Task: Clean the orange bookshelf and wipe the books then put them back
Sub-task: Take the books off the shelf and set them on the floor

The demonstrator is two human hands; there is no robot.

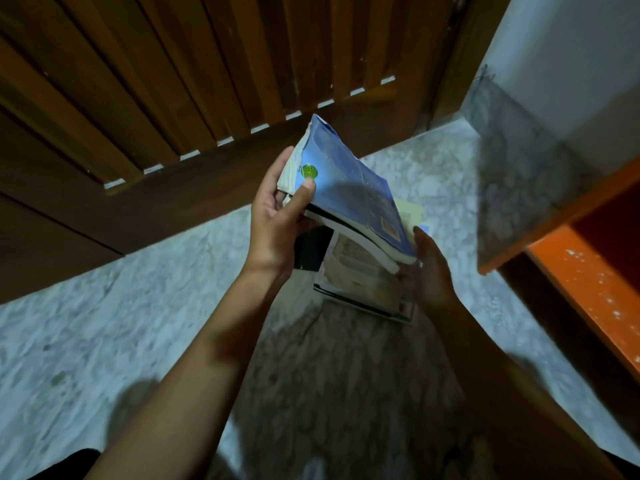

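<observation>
Two-handed, we tilt the worn blue paperback book near the orange wooden bookshelf, left hand pinching its pages, right hand gripping its lower corner, apparently for wiping.

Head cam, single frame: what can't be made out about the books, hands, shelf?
All from the head view.
orange bookshelf: cut off by the right edge; contents unseen.
blue book: cover print too small and dim.
lower books: count, and whether held or on the floor, hidden by the blue book.
right hand: fingers hidden behind the lower books.
</observation>
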